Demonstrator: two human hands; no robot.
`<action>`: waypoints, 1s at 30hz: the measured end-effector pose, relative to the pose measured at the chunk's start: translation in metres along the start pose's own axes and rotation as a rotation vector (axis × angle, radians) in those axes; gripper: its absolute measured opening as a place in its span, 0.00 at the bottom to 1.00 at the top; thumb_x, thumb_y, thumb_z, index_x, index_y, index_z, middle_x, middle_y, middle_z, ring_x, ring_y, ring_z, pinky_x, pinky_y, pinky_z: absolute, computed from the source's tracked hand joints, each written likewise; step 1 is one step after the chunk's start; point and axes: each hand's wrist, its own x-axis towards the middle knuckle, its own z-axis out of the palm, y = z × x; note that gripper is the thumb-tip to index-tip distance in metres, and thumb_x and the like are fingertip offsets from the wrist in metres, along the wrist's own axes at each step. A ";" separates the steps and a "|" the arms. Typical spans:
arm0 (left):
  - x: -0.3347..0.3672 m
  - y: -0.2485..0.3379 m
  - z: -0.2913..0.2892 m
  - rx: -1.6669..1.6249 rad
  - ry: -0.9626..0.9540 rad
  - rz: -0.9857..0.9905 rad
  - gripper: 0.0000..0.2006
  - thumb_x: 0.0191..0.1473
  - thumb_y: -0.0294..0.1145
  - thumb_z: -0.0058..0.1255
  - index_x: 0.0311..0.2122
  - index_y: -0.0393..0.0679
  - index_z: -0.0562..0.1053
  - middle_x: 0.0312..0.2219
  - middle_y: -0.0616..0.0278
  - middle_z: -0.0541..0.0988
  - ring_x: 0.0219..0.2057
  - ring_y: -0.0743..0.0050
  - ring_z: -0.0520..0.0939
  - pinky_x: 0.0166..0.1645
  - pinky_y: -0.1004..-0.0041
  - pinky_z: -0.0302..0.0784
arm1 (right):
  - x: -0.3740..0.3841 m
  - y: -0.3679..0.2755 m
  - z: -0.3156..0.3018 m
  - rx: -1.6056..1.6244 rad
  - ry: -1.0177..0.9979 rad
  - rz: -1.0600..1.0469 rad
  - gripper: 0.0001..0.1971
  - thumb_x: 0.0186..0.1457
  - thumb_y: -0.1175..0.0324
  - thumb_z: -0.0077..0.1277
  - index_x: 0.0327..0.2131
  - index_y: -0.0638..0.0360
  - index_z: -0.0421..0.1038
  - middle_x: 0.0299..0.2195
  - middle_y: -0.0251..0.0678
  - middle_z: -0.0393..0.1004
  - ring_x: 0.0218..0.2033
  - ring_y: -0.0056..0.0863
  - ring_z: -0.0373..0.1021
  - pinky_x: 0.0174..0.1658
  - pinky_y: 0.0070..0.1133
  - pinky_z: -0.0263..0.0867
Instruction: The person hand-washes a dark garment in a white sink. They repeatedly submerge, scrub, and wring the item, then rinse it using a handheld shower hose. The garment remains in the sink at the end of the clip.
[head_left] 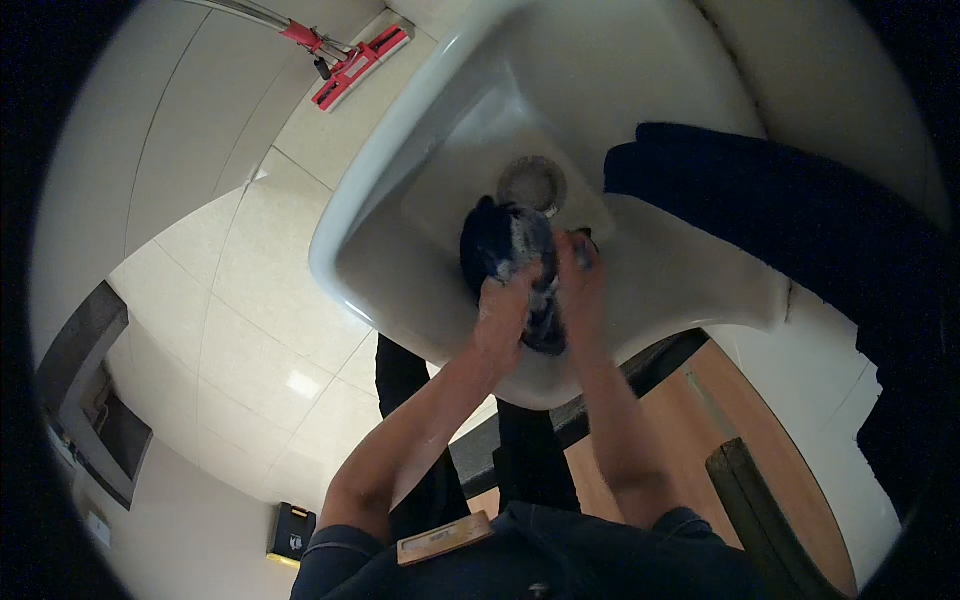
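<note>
In the head view, left hand (505, 305) and right hand (580, 270) clasped a sudsy dark blue cloth (485, 243) between the drain (532, 186) and the sink's (322, 250) near edge; likely soft, waterlogged, slippery, best gripped by bunched folds.

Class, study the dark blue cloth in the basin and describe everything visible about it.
The dark blue cloth is a crumpled bundle of soft-looking fabric, streaked with whitish suds. It is inside the white basin, near the round drain, gripped by the left hand and right hand. One rounded bulge shows beyond the left hand; another part extends toward the person. Its exact shape is hidden.
</note>
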 end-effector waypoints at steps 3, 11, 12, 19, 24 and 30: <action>0.010 -0.002 -0.013 0.441 -0.148 0.218 0.24 0.48 0.43 0.54 0.46 0.37 0.67 0.39 0.55 0.73 0.40 0.63 0.74 0.45 0.67 0.69 | 0.031 0.055 -0.008 0.194 -0.140 -0.270 0.16 0.54 0.65 0.48 0.45 0.59 0.64 0.43 0.43 0.65 0.43 0.32 0.64 0.45 0.27 0.61; -0.052 0.046 0.002 1.366 -0.791 0.718 0.25 0.46 0.45 0.55 0.42 0.33 0.70 0.37 0.45 0.76 0.40 0.53 0.77 0.46 0.65 0.72 | 0.087 0.046 -0.008 -0.079 -0.554 -0.438 0.36 0.51 0.59 0.52 0.60 0.54 0.48 0.58 0.43 0.54 0.56 0.35 0.55 0.59 0.29 0.51; -0.049 0.052 0.003 1.477 -0.710 0.694 0.25 0.46 0.44 0.54 0.42 0.33 0.70 0.38 0.44 0.74 0.42 0.51 0.75 0.47 0.64 0.71 | 0.093 0.056 -0.025 -0.005 -0.535 -0.376 0.35 0.50 0.60 0.53 0.60 0.54 0.49 0.58 0.43 0.54 0.57 0.35 0.55 0.59 0.29 0.51; 0.042 0.048 -0.068 1.293 -0.023 0.900 0.28 0.45 0.40 0.56 0.50 0.38 0.66 0.47 0.45 0.69 0.48 0.49 0.70 0.55 0.59 0.63 | 0.014 -0.027 -0.044 -0.084 -0.297 -0.054 0.34 0.42 0.70 0.59 0.55 0.55 0.58 0.54 0.41 0.62 0.55 0.34 0.58 0.56 0.31 0.54; 0.044 0.022 -0.042 -0.044 -0.073 0.180 0.28 0.48 0.40 0.54 0.54 0.44 0.62 0.47 0.52 0.69 0.47 0.57 0.72 0.52 0.67 0.68 | -0.094 0.027 0.014 0.171 -0.070 -0.803 0.28 0.35 0.69 0.61 0.44 0.56 0.63 0.49 0.47 0.62 0.46 0.49 0.61 0.48 0.39 0.57; 0.053 -0.019 -0.046 -0.237 -0.120 0.001 0.21 0.54 0.38 0.47 0.52 0.44 0.64 0.46 0.58 0.70 0.44 0.64 0.74 0.51 0.69 0.69 | 0.014 0.014 0.020 -0.138 0.067 -0.077 0.26 0.48 0.56 0.55 0.45 0.66 0.65 0.41 0.52 0.67 0.43 0.43 0.65 0.46 0.32 0.61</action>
